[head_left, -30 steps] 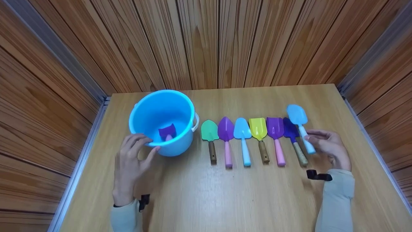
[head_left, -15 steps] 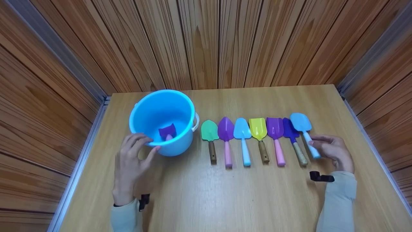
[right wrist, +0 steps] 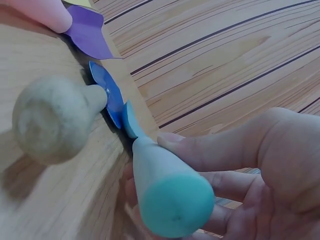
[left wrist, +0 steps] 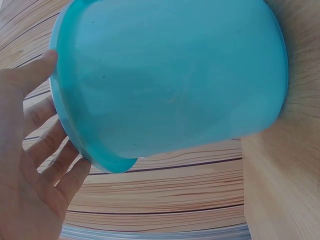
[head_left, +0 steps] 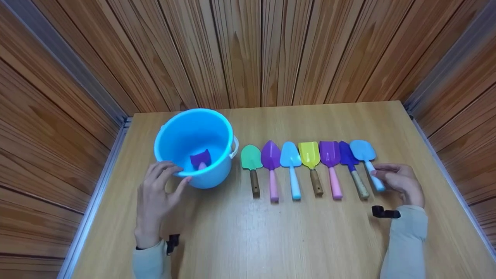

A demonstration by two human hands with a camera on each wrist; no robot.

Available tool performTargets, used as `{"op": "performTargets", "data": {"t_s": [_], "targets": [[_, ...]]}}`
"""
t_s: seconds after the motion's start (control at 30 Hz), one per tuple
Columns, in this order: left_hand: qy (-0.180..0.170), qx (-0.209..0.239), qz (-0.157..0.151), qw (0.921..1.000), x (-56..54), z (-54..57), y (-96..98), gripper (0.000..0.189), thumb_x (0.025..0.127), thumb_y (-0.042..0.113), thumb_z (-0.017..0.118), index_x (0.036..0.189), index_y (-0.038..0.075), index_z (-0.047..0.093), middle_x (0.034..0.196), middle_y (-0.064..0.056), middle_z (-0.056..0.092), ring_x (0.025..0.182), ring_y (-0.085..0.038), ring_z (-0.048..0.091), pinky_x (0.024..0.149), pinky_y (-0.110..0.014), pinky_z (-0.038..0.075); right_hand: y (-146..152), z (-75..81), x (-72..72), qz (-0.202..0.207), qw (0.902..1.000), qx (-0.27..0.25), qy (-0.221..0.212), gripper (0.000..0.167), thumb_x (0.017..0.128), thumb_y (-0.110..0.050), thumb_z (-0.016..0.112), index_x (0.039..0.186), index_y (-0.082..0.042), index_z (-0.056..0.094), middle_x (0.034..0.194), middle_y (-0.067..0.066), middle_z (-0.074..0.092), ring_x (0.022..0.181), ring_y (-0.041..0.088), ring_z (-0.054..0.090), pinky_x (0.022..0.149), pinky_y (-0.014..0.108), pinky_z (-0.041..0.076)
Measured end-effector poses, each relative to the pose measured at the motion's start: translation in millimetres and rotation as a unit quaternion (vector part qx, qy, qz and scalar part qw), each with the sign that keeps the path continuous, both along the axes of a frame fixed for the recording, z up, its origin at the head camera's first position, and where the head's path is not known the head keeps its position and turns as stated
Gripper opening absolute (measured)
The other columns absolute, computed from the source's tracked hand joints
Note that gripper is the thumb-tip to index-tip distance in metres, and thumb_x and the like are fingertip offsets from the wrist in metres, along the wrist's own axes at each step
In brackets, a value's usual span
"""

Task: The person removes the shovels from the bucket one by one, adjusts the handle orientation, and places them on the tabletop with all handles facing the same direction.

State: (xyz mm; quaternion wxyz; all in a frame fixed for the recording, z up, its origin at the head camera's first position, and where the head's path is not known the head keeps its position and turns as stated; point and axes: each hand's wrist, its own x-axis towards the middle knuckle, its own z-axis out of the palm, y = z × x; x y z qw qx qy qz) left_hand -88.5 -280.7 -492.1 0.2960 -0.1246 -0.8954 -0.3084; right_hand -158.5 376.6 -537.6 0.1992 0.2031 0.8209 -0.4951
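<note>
My left hand (head_left: pixel 157 201) grips the near rim of a bright blue bucket (head_left: pixel 213 179); the left wrist view shows thumb and fingers at the rim of the bucket (left wrist: pixel 175 90). Inside it lies a purple shovel (head_left: pixel 200 158) with a pink handle. My right hand (head_left: pixel 403 184) pinches the handle of a light blue trowel (head_left: pixel 362 150) at the row's right end. In the right wrist view the butt of that trowel (right wrist: pixel 176 206) faces the camera, its blade close beside the dark blue trowel (right wrist: pixel 107 95). Whether the held trowel fully rests on the table cannot be told.
Left of the held trowel, a row runs along the table (head_left: pixel 248 240): dark blue trowel (head_left: pixel 347 154), purple shovel (head_left: pixel 329 153), yellow shovel (head_left: pixel 309 154), another light blue trowel (head_left: pixel 290 155), purple trowel (head_left: pixel 270 155) and green trowel (head_left: pixel 251 157). Wood-panelled walls (head_left: pixel 240 54) enclose the table.
My right hand has brought the light blue trowel down and slightly right, from above the dark blue trowel to beside it. The left hand and bucket have stayed in place.
</note>
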Motion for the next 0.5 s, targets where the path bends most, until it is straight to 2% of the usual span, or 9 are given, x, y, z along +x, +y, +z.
{"op": "performTargets", "data": {"t_s": [0.07,0.2,0.4,0.5], "targets": [[0.001,0.002,-0.001,1.0,0.0,0.0,0.1,0.033,0.086,0.027,0.092,0.113,0.012,0.08,0.119,-0.004,0.076,0.122,-0.018,0.065,0.108,-0.029,0.053,-2.4,0.3,0.2,-0.001,1.0,0.005,-0.004,0.063,0.105,-0.039,0.068,0.156,-0.006,0.052,0.125,-0.004,0.061,0.113,0.02,0.052,0.09,0.031,0.051],[0.008,0.005,-0.003,1.0,-0.1,0.2,0.6,0.033,0.085,0.025,0.093,0.114,0.014,0.08,0.12,-0.002,0.076,0.122,-0.018,0.065,0.107,-0.032,0.055,-5.3,0.2,1.0,-0.002,0.9999,0.01,-0.007,0.065,0.105,-0.042,0.068,0.156,-0.005,0.05,0.139,0.008,0.055,0.119,0.025,0.048,0.093,0.036,0.047],[0.008,0.011,-0.003,0.9999,0.2,0.9,1.3,0.032,0.086,0.026,0.092,0.115,0.017,0.081,0.121,0.002,0.075,0.122,-0.016,0.065,0.11,-0.026,0.051,-5.1,1.5,0.9,-0.009,0.9998,0.005,-0.018,0.061,0.107,-0.038,0.065,0.157,-0.007,0.05,0.141,0.009,0.054,0.122,0.026,0.047,0.097,0.038,0.045],[0.011,0.012,-0.004,0.9999,-0.3,0.3,1.4,0.033,0.086,0.025,0.093,0.115,0.016,0.081,0.121,0.001,0.076,0.122,-0.018,0.065,0.108,-0.034,0.056,-4.3,1.1,1.4,-0.008,0.9998,0.006,-0.02,0.063,0.106,-0.04,0.065,0.157,-0.007,0.049,0.143,0.011,0.053,0.124,0.028,0.047,0.097,0.039,0.045]]}}
